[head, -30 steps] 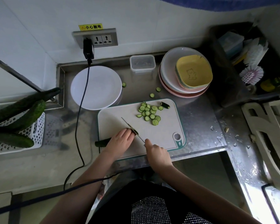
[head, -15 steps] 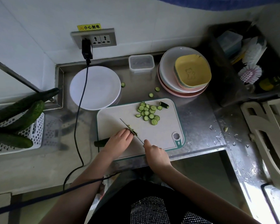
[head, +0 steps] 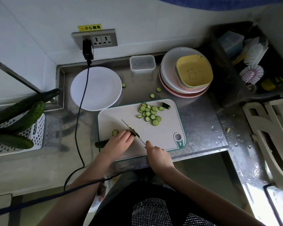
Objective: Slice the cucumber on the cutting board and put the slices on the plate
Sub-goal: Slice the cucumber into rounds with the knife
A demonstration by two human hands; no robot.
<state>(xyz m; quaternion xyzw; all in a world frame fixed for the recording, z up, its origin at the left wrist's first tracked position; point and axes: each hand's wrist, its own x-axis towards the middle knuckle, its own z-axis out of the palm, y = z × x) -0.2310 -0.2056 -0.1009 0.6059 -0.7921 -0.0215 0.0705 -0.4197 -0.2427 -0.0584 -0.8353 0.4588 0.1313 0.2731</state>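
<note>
A cucumber (head: 101,143) lies across the near left part of the white cutting board (head: 167,132), its end sticking out past the board's left edge. My left hand (head: 118,141) holds it down, fingers curled over it. My right hand (head: 157,152) grips the handle of a knife (head: 131,128), whose thin blade stands at the cucumber's cut end. A pile of slices (head: 149,113) and a cut-off end piece (head: 165,105) lie at the board's far side. One slice (head: 115,132) lies just beyond my left fingers. The white plate (head: 96,88) sits empty, far left of the board.
Stray slices (head: 154,92) lie on the steel counter. A black cable (head: 81,111) runs from the wall socket across the plate's left side. Stacked plates and bowls (head: 186,72), a clear box (head: 142,63), and a basket of cucumbers (head: 15,118) surround the board.
A fresh slice has appeared on the board just beyond my left fingers. Both hands and the knife stay in almost the same place at the cucumber's cut end.
</note>
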